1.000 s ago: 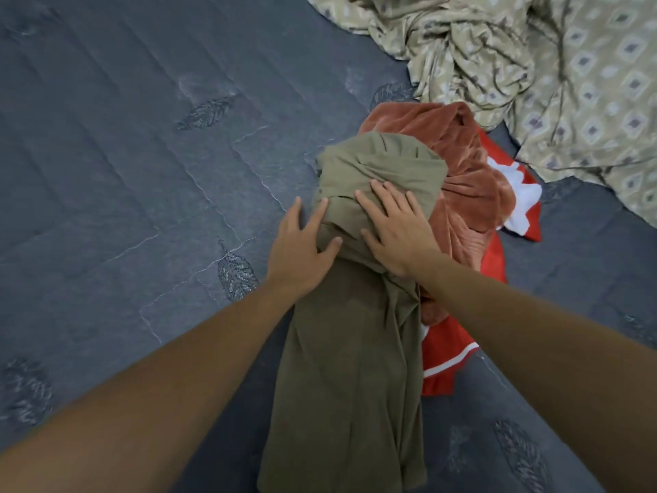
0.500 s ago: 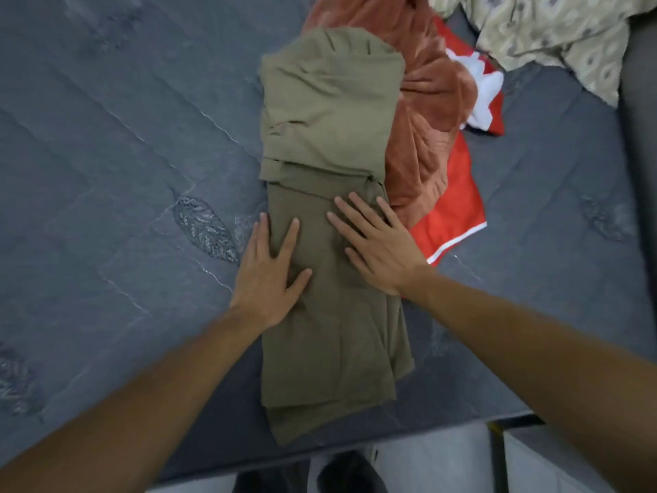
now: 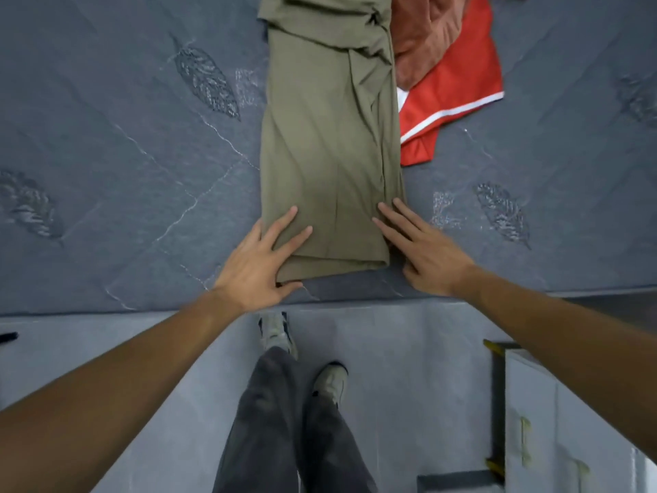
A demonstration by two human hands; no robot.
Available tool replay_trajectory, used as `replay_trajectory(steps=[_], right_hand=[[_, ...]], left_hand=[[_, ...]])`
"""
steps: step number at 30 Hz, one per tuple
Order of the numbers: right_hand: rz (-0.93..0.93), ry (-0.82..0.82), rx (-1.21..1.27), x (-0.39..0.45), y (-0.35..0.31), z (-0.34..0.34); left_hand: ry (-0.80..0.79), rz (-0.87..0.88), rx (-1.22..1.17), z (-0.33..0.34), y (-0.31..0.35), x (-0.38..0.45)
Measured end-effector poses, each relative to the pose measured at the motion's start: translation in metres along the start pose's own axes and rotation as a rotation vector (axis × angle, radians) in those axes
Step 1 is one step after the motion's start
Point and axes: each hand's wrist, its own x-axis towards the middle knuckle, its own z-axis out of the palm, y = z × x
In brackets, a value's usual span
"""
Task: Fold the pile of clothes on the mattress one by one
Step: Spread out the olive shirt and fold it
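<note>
- The grey quilted mattress (image 3: 106,172) carries the clothes.
- The olive garment (image 3: 327,144), folded into a long strip, runs lengthwise from the near mattress edge away from the person.
- A red garment (image 3: 458,87) and a rust cloth (image 3: 423,33) lie just beside it on the right.
- The left hand (image 3: 256,265) lies flat, fingers straight, on the strip's near left corner.
- The right hand (image 3: 426,247) lies flat at its near right edge.
- No writing shows.

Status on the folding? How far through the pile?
Early. In hand: olive garment folded to a long strip, left hand and right hand flat at its near end. Left: its crosswise folds, rust garment, red garment. No finished stack visible.
</note>
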Motion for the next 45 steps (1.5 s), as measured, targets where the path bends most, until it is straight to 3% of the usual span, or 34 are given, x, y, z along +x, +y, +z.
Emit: replay_trajectory(steps=[7,12,20,28,34,37,45], right_hand=[[-0.110,0.044,-0.230,0.037,0.003,-0.020],[-0.170,0.017,-0.402,0.040,0.001,-0.014],[-0.056,0.047,-0.147,0.034,-0.008,-0.003],[-0.068,0.071,-0.025,0.003,-0.029,0.006],[-0.120,-0.079,-0.093,-0.026,-0.052,0.027],[-0.127,-0.043,-0.122,-0.023,-0.043,0.024],[-0.033,0.074,-0.186,-0.005,-0.028,0.020]], left_hand=[[0.097,0.012,-0.140,-0.001,-0.008,-0.005],[0.045,0.072,-0.115,0.002,-0.021,-0.012],[0.068,0.100,-0.018,-0.010,-0.037,-0.011],[0.117,0.065,-0.018,-0.019,-0.022,-0.028],[0.048,0.123,-0.019,-0.002,-0.020,-0.069],[0.031,0.104,-0.024,0.005,-0.024,-0.069],[0.198,0.059,-0.216,0.001,-0.021,-0.058]])
